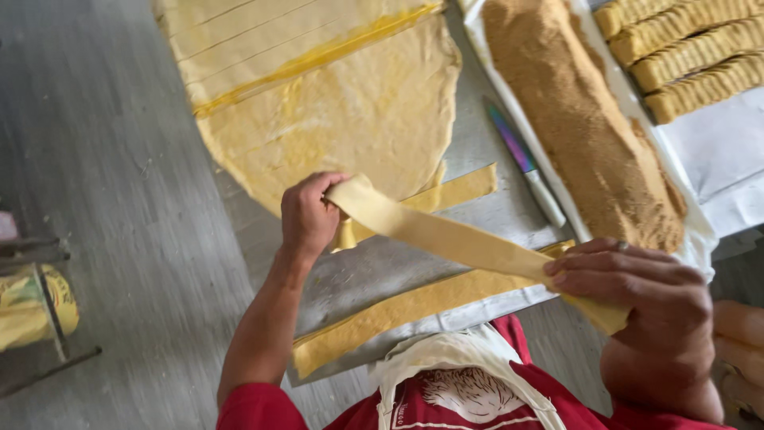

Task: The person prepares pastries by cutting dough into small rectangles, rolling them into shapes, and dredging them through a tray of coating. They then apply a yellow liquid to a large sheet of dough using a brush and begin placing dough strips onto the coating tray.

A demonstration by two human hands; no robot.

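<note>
Soft, even daylight, bright, no hard shadows. My right hand point(652, 318), near the lens, goes soft. Left floor edge smears. Faint sheen on the metal table point(374, 275).

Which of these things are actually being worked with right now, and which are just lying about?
In use: dough strip stretched between left hand and right hand; dough sheet; cut strips.

Lying about: knife, crumb tray, ridged rolls, yellow sack.
</note>
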